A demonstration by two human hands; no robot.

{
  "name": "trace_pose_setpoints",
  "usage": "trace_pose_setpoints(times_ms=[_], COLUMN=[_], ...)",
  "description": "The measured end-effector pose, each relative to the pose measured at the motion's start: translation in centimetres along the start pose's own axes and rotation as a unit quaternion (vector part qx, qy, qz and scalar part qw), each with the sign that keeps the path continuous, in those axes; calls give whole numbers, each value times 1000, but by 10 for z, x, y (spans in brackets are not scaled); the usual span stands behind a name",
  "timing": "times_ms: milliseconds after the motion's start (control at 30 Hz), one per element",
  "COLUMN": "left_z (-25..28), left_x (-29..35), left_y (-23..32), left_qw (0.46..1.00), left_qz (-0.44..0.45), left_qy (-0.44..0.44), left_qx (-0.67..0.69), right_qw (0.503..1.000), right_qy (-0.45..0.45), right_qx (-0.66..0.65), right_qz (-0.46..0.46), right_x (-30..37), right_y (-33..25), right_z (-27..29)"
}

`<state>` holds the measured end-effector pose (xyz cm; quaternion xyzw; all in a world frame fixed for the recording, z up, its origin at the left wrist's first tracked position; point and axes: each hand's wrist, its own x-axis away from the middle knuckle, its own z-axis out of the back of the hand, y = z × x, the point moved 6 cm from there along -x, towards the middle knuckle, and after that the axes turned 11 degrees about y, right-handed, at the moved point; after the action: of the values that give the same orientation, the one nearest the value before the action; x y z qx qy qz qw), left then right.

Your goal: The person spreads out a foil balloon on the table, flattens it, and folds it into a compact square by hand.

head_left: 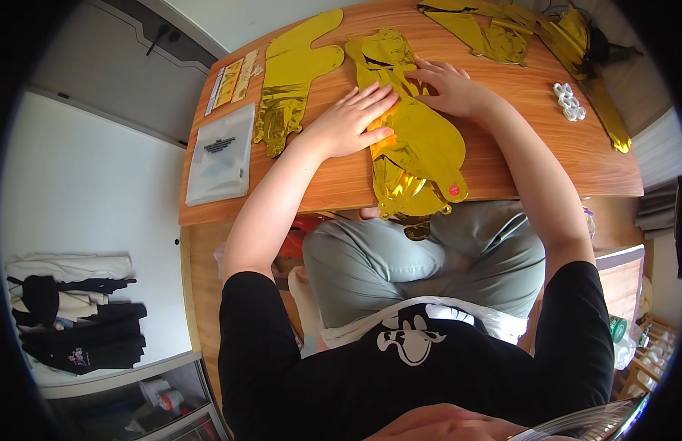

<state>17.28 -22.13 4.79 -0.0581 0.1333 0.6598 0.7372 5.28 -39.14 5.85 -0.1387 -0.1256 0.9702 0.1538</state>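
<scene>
A flat gold foil balloon (429, 140) lies creased on the wooden table, its lower end hanging over the front edge above my lap. A small red round spot shows near that end. My left hand (348, 121) rests flat on its left side, fingers stretched out and thumb apart. On its upper right part lies my right hand (451, 88), fingers spread and partly bent, with nothing visibly gripped. Left of it is another flat gold foil balloon (289, 73), its lower end crumpled.
A stack of clear plastic bags (222, 158) lies at the table's left edge, below some small gold and white strips (232, 84). More gold foil balloons (495, 33) spread over the far right. Several small white rolls (569, 101) sit near the right edge of the table (517, 165).
</scene>
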Motion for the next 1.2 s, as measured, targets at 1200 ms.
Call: trace_pose_setpoints(times_ms=[1200], left_z=[3], left_x=[-18], left_y=[-33], left_qw=[922], left_qz=[130], left_qy=[44], left_qx=[361], right_qw=[911], right_qy=[60], right_qx=[22], right_qz=[407], right_x=[69], right_y=[-110], right_z=[-1])
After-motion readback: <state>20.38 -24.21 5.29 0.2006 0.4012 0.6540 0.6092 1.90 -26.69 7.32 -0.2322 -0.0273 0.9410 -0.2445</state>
